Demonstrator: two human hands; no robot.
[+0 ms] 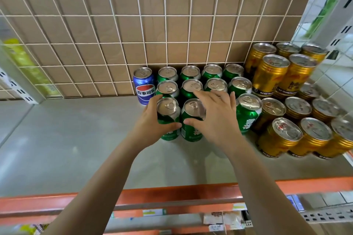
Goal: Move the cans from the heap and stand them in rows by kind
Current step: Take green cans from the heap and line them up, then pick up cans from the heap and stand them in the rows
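Left hand [150, 120] wraps front-left green can [168, 118]: thumb across front, fingers curled round left side. Right hand [215, 118] palm down, fingers [200, 95] spread near straight over neighbouring lids, thumb touching second front can [192, 131]. Green cans [239, 86] upright in rows, smooth silver pull-tab lids. Lone blue can [143, 86] at left, against wire grid [114, 44] backed by cardboard. Gold cans [271, 74], ribbed shoulders, packed just beside at right. Matte grey shelf [76, 149], orange front rail [172, 194].
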